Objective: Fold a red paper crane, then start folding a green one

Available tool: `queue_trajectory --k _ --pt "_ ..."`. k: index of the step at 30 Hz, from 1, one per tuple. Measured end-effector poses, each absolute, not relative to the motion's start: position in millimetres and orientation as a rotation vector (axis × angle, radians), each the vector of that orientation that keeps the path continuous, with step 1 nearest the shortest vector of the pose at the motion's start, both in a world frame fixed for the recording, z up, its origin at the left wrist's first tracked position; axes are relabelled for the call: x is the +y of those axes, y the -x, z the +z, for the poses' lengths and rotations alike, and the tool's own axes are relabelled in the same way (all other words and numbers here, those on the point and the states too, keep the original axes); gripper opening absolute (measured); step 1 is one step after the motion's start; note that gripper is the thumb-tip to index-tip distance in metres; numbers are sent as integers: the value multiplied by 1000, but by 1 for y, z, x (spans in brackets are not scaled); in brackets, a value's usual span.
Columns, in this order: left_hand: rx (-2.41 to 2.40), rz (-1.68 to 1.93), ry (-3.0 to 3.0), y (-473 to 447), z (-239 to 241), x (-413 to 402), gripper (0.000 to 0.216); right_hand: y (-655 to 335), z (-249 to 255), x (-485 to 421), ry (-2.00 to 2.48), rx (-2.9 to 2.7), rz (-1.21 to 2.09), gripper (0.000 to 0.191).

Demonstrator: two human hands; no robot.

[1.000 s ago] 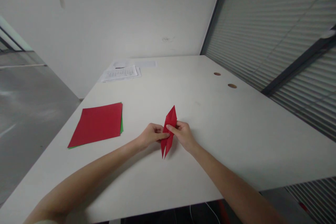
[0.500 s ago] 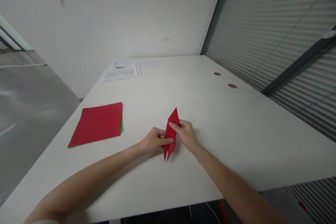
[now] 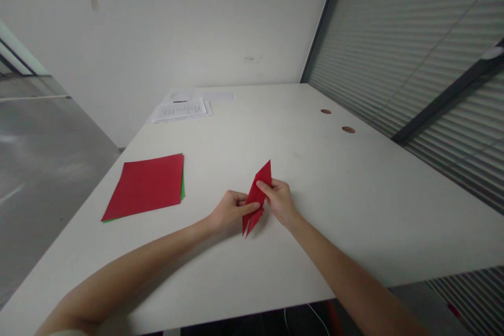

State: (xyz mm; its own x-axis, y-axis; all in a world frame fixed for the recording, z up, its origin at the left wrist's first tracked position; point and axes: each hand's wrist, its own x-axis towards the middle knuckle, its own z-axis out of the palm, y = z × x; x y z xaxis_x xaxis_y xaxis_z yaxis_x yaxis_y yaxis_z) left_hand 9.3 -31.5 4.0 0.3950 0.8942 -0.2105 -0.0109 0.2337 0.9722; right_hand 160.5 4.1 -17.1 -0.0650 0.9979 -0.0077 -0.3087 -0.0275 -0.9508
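Between my two hands is a folded piece of red paper (image 3: pixel 255 194), long and narrow, with one point at its far end and two separate points at its near end. My left hand (image 3: pixel 231 210) grips its lower left side, thumb lying across the front. My right hand (image 3: pixel 280 200) pinches the upper right edge, with the thumb on the front and the fingers behind, partly hidden. The paper tilts, its far tip leaning right.
On the white table (image 3: pixel 315 178), a stack of red sheets (image 3: pixel 145 186) with green edges beneath lies at the left. Printed papers (image 3: pixel 181 109) with a dark pen (image 3: pixel 180 101) are at the back left. Two round holes (image 3: pixel 348 129) sit near the right edge, beside the window blinds (image 3: pixel 413 37).
The folded red paper has turned slightly clockwise: its far tip moved right and its near points moved left and up. Both hands keep their hold, almost in place.
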Motion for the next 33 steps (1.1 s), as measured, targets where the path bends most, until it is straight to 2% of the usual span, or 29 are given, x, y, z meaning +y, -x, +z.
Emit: queue_trajectory --k 9,16,22,33 --pt "941 854 -1073 -5 5 -28 40 -157 -9 -2 972 -1158 1503 30" --pt "991 824 -1110 -5 9 -26 40 -158 -8 -1 1021 -1190 1394 30" --pt "1104 1104 -1143 -3 10 -21 45 -157 -10 1 1000 -1135 1455 31" --pt "1024 1194 -1100 -3 8 -19 33 -157 -15 2 910 -1106 1528 36"
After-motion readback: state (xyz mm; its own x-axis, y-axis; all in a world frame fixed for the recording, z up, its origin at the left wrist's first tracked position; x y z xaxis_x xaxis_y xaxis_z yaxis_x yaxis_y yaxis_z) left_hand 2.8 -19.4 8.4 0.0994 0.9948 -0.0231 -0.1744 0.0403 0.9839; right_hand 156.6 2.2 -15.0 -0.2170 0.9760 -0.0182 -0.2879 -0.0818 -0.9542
